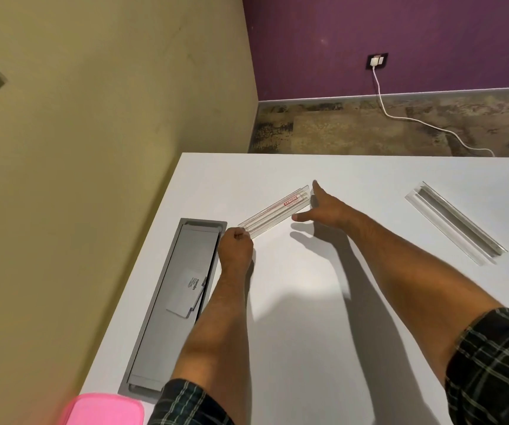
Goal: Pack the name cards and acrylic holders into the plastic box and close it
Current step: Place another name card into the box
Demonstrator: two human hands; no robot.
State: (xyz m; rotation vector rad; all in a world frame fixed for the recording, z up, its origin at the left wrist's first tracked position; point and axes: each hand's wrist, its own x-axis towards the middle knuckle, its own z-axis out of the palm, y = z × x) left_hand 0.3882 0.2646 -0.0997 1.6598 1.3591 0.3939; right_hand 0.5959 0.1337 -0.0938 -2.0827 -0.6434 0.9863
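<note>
A long clear acrylic holder [273,211] with a red label lies slanted on the white table [323,302]. My left hand [235,247] pinches its near left end between closed fingers. At the holder's far right end my right hand [323,207] is spread, fingers apart, touching or just beside it. A second clear acrylic piece [455,223], an open channel shape, lies apart at the right of the table. I cannot tell whether a name card sits inside either one. A pink plastic object [102,409] shows at the bottom left edge.
A grey recessed cable tray [173,302] with a small white labelled card on it runs along the table's left edge. Beyond the table's far edge is carpet, with a white cable [400,118] from a wall socket. A yellow wall stands at left.
</note>
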